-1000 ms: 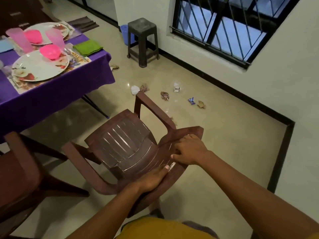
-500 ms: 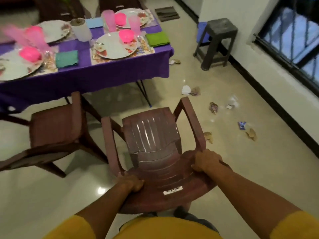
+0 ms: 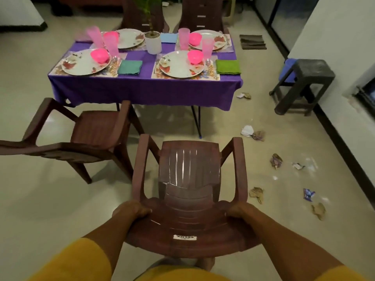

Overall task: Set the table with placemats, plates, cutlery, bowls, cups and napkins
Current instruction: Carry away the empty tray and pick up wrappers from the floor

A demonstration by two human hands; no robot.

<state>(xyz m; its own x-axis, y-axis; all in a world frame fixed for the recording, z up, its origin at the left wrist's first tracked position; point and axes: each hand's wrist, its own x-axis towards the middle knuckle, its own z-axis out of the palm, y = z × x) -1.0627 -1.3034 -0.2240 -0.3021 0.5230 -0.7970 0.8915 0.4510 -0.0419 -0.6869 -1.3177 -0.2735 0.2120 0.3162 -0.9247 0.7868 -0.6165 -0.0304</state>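
A brown plastic armchair stands right in front of me, its seat facing the table. My left hand grips the left side of its backrest and my right hand grips the right side. Ahead, the table with a purple cloth carries several place settings: floral placemats, white flowered plates, pink bowls, pink cups, cutlery, and folded napkins, one green and one teal. A white pot with a plant stands in the middle.
A second brown armchair stands to the left, turned sideways near the table edge. Two more chairs sit behind the table. A dark stool stands by the right wall. Scraps of paper and wrappers litter the floor on the right.
The chair and my view have swung left until both face the table squarely. My hands have shifted from the backrest's top to gripping its two sides.
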